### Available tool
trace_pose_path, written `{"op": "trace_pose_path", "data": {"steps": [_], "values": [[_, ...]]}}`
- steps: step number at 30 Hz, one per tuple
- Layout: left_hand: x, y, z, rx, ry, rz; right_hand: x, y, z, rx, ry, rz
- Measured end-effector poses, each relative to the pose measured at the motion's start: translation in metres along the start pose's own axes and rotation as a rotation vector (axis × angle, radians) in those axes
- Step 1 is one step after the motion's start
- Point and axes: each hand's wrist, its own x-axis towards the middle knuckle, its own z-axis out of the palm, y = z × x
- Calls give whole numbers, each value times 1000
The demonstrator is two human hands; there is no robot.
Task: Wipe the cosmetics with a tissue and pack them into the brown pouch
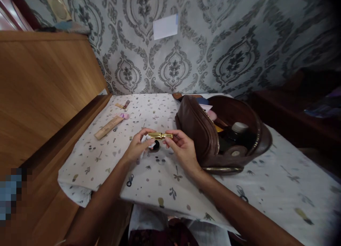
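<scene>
Above the cloth-covered table, both my hands grip a shiny gold cosmetic tube [160, 135], held level. Its left part looks thicker than its right part. My left hand [139, 144] pinches the left end, with a crumpled white tissue [151, 144] between fingers and tube. On the right end, my right hand [182, 146] has its thumb and fingertips closed. A small round black item [156, 145] lies just below the tube, partly hidden by the left fingers. Close to my right hand stands an unzipped brown leather bag [197, 132] with a white-capped dark bottle [239, 129] inside.
A beige squeeze tube [108, 128] with a pinkish cap and a small slim cosmetic item [123, 105] lie at the table's left. A wooden cabinet [50, 75] borders the left side. Patterned wallpaper [176, 66] covers the wall behind the table [165, 182].
</scene>
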Motion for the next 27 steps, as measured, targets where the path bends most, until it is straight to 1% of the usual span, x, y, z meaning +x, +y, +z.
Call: {"op": "trace_pose_path", "data": {"steps": [5, 8, 12, 16, 20, 27], "values": [[-1, 1, 2, 17, -21, -41, -2, -3, 0, 1, 10, 25], [-2, 1, 2, 52, -40, -26, -3, -2, -1, -18, 9, 21], [-3, 3, 3, 65, -38, -13, -2, 1, -2, -31, 8, 13], [-3, 5, 4, 37, -35, -59, -2, 3, -2, -52, 16, 3], [-2, 2, 4, -20, -30, -83, -2, 3, -2, -67, 20, 16], [-1, 0, 2, -1, -9, -67, -3, 5, -2, -67, 37, 14]]}}
